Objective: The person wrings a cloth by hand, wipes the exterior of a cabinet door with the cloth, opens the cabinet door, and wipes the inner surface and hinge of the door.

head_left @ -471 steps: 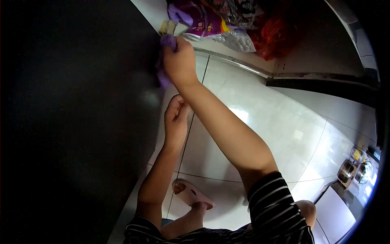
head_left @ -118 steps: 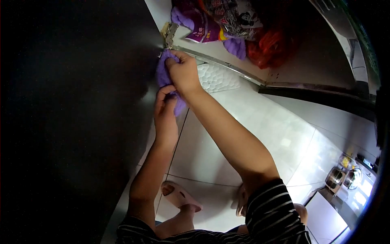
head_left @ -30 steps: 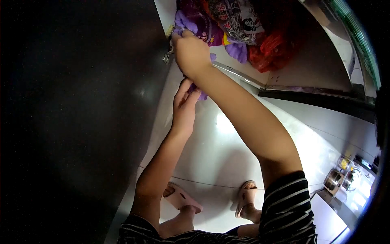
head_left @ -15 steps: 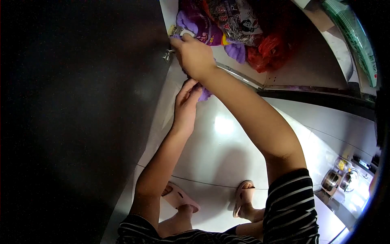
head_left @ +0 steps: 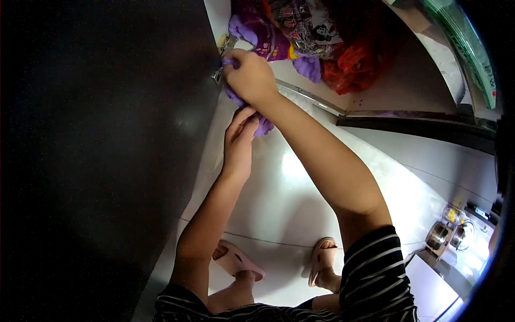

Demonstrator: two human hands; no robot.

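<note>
A purple cloth point(head_left: 264, 126) is bunched between my two hands, beside the edge of a dark door point(head_left: 118, 139). My right hand point(head_left: 249, 78) is closed on its upper part, close to a metal hinge point(head_left: 218, 75) where door and cabinet meet. Just below, my left hand point(head_left: 239, 134) has its fingers bent around the lower part of the cloth, some of which hangs out to the right. The right wrist hides part of the cloth.
Inside the open cabinet lie a purple package point(head_left: 271, 45), more purple cloth point(head_left: 308, 68), a patterned bag point(head_left: 316, 27) and a red plastic bag point(head_left: 351, 64). A green-edged item point(head_left: 466, 53) is at upper right. Pots point(head_left: 439, 234) stand at far right.
Over the last second both hands have shifted slightly left, and the right hand a little down, with the cloth. Earlier the left hand was off the cloth; now it holds it.
</note>
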